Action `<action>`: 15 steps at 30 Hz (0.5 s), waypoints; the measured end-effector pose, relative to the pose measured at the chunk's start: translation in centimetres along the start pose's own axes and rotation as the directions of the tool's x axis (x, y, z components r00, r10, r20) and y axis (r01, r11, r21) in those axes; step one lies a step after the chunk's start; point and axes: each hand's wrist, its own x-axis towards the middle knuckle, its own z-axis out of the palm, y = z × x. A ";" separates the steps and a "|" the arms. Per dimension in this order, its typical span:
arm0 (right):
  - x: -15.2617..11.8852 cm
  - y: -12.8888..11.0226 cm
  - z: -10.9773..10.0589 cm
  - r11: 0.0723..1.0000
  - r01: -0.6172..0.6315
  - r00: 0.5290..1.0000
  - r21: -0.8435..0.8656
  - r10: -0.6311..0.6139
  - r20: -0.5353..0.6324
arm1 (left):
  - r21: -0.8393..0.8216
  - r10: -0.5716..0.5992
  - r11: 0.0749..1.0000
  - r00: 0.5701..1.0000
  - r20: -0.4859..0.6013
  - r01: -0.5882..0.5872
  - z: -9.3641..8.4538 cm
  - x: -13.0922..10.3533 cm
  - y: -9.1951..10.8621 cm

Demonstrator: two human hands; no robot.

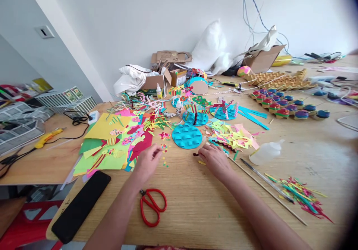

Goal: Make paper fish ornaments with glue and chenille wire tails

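My left hand (147, 162) hovers at or just over the table beside small coloured paper dots (165, 149), its fingers curled together; whether anything is between them is too small to make out. My right hand (214, 158) has its fingers bent down on a dark fuzzy stem (196, 154), whose end sticks out to the left of the fingertips. Between and beyond both hands lies a round blue disc (187, 136) with curved raised flaps. Red-handled scissors (153, 207) rest on the table nearer to me, between my forearms.
Coloured paper sheets (112, 145) and a black slab (81, 207) are on the left. On the right lie a wooden stick (265, 190), a pen (265, 179), paper shreds (302, 194) and a clear plastic container (265, 153). Decorated blue discs (223, 112) stand farther back.
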 end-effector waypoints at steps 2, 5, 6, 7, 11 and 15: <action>-0.1 0.0 0.1 1.000 -0.004 1.000 -0.007 0.004 0.006 | 0.018 -0.021 1.000 0.995 -0.097 0.023 -2.3 0.3 -0.8; -0.2 -0.1 0.1 1.000 -0.014 1.000 -0.005 0.014 -0.004 | 0.129 -0.042 0.989 0.980 -0.197 0.068 -5.3 0.6 -1.9; -0.3 -0.1 0.0 1.000 -0.028 0.999 -0.006 0.027 -0.026 | 0.182 -0.047 0.980 0.976 -0.213 0.087 -6.1 0.7 -2.3; -0.4 -0.1 -0.2 0.999 -0.044 0.997 -0.006 0.044 -0.059 | 0.233 -0.050 0.967 0.974 -0.219 0.102 -6.8 0.8 -2.7; -0.9 -0.1 -0.9 0.997 -0.071 0.977 0.023 0.074 -0.201 | 0.398 -0.071 0.906 0.980 -0.187 0.142 -8.4 1.0 -4.7; -1.9 -0.6 -1.7 0.994 -0.025 0.944 0.109 0.059 -0.325 | 0.484 -0.137 0.850 0.974 -0.182 0.210 -9.4 1.3 -6.6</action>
